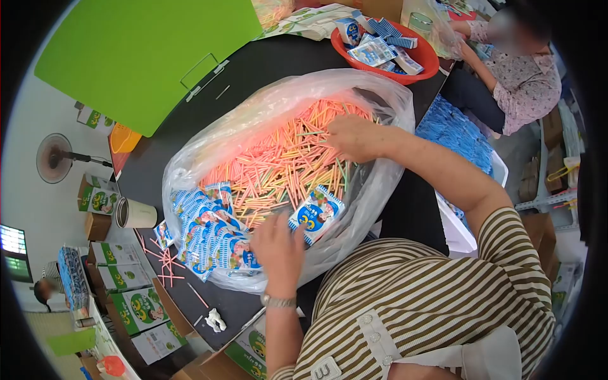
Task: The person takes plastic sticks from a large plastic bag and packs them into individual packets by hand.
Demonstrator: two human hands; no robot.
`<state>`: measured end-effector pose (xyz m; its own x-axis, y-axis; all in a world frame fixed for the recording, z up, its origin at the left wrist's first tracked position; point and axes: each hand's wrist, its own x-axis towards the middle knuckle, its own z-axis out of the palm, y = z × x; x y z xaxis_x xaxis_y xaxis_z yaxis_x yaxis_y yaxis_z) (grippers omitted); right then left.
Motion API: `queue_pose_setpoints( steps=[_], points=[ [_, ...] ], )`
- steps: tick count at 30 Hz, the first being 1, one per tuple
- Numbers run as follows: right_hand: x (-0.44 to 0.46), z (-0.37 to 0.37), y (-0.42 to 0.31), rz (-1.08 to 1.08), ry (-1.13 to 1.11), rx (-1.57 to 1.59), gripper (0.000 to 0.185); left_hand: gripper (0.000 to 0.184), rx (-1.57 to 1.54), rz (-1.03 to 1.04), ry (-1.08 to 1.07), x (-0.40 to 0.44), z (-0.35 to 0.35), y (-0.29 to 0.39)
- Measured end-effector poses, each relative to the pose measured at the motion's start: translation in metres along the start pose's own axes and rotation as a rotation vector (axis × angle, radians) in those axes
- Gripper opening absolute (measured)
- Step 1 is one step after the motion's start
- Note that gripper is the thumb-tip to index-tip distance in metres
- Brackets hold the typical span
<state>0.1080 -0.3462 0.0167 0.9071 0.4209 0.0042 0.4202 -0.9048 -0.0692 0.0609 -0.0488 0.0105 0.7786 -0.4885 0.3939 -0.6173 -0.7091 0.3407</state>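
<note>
A large clear plastic bag [386, 190] lies spread open on the dark table, with a heap of thin pink, yellow and green sticks [278, 158] in it. My right hand [354, 138] is at the far right side of the heap, fingers curled down onto sticks; how many it holds is hidden. My left hand [278, 247] is low over the near side of the bag, fingers and thumb apart. Its thumb is against or very close to a blue-and-white printed packet [318, 212]. Left of this hand several similar packets [212, 231] lie overlapped in a pile.
A red basin [421, 63] with several packets stands at the back right. Loose pink sticks [168, 263] and a crumpled white tissue [215, 320] lie at the table's left edge, near a pale cup [136, 213]. Another person [519, 76] sits at upper right beside blue packets [456, 133].
</note>
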Motion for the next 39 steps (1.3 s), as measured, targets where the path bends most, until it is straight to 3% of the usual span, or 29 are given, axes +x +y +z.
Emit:
queue_pose_setpoints(
  steps=[2, 4, 6, 10, 14, 17, 21, 30, 33, 39],
  points=[
    [0.002, 0.001, 0.003, -0.050, 0.023, -0.034, 0.014, 0.043, -0.025, 0.051, -0.059, 0.012, 0.013, 0.020],
    [0.017, 0.010, 0.006, 0.101, 0.022, -0.006, 0.019, 0.043, -0.068, 0.185, -0.308, 0.016, 0.025, 0.027],
    [0.027, 0.013, 0.007, 0.176, 0.020, 0.013, 0.023, 0.043, -0.089, 0.207, -0.301, 0.017, 0.028, 0.022],
    [0.031, 0.005, 0.004, 0.085, -0.053, 0.312, 0.027, 0.043, -0.131, 0.238, -0.273, 0.008, 0.031, 0.019],
    [0.028, -0.019, 0.000, 0.152, 0.157, 0.263, 0.038, 0.042, -0.138, 0.220, -0.242, 0.006, 0.033, 0.017],
    [0.024, -0.028, -0.023, 0.235, -0.234, 0.042, 0.046, 0.042, -0.155, 0.217, -0.252, 0.005, 0.034, 0.017],
    [0.041, -0.014, -0.019, 0.163, -0.334, 0.056, 0.052, 0.041, -0.143, 0.214, -0.256, 0.005, 0.033, 0.016],
    [0.028, -0.017, -0.037, 0.154, -0.356, -0.044, 0.046, 0.039, -0.154, 0.200, -0.268, 0.004, 0.031, 0.018],
    [0.010, -0.016, -0.035, 0.197, -0.201, -0.013, 0.037, 0.038, -0.157, 0.191, -0.268, 0.003, 0.033, 0.019],
    [0.016, -0.007, -0.014, 0.174, -0.102, 0.047, 0.027, 0.041, -0.167, 0.212, -0.240, 0.009, 0.028, 0.018]
  ],
)
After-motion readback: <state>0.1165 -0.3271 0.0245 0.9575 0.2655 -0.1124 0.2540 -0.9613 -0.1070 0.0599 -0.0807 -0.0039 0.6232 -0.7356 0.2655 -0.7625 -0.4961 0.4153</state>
